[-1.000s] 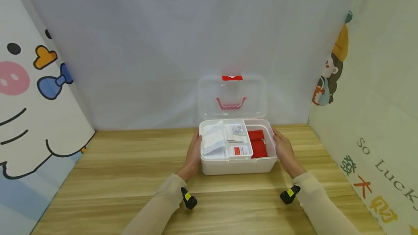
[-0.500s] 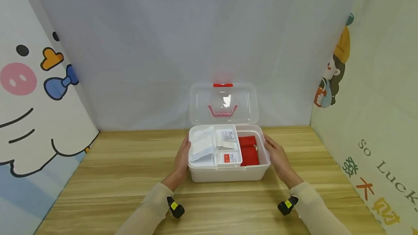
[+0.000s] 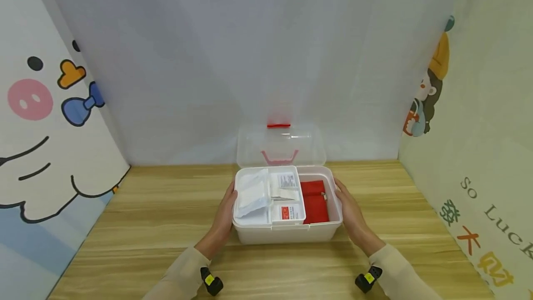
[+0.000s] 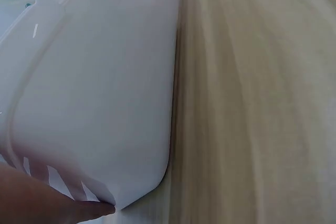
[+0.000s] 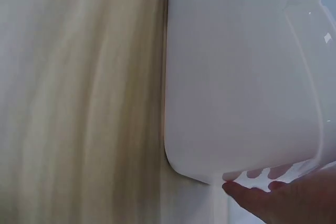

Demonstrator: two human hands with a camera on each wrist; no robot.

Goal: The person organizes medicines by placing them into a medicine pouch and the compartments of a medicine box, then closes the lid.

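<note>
A white first-aid box (image 3: pixel 287 235) rests on the table in the head view with its clear lid (image 3: pixel 250 145) tipped far back behind it. The lid has a pink handle (image 3: pixel 280 160) and a red latch (image 3: pixel 278 126). A white tray (image 3: pixel 284 222) covers the box's left part, holding white packets (image 3: pixel 253 194) and a card with red print (image 3: pixel 290 212). Red pouches (image 3: pixel 314 205) lie in the right part. My left hand (image 3: pixel 220 219) presses the left end wall, fingers laid along it. Against the right end wall lies my right hand (image 3: pixel 354 216); its fingertips (image 5: pixel 239 190) touch near the bottom corner.
A wood-grain table (image 3: pixel 158 226) extends on both sides of the box. Behind it hangs a pale grey curtain (image 3: pixel 187 82). Printed panels stand left (image 3: pixel 29 152) and right (image 3: pixel 479 128).
The first-aid box has slid toward me and to the left, both hands moving with it at its ends. Its clear lid has tipped farther back. The head view has shifted slightly.
</note>
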